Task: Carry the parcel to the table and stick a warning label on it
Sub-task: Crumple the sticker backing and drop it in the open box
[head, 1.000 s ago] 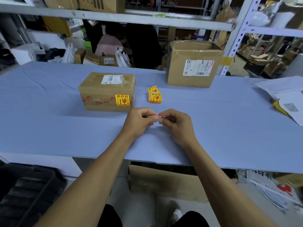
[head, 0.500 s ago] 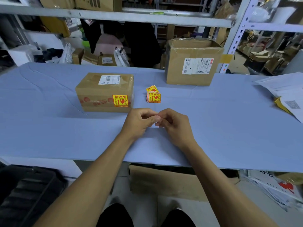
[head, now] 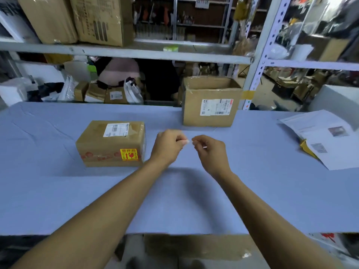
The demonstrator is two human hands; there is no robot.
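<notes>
The parcel (head: 110,140), a taped brown carton with a white shipping label on top, lies on the blue table (head: 252,181) left of centre. A yellow and red warning label (head: 129,154) is stuck on its front face. My left hand (head: 167,146) hovers just right of the parcel, pinching a small white paper scrap (head: 186,141). My right hand (head: 210,154) is a short gap away with its fingers closed, and a thin white sliver (head: 205,147) shows at them. The stack of spare labels is hidden behind my hands.
A larger open carton (head: 210,101) stands at the table's back edge. White papers and a yellow envelope (head: 326,136) lie at the right. Metal shelving (head: 260,55) with boxes rises behind. A cardboard box (head: 194,247) sits under the table's front edge.
My hands, pinched together on one small white piece before, have risen, moved forward and pulled apart. The view has tilted up, and the label stack is now covered.
</notes>
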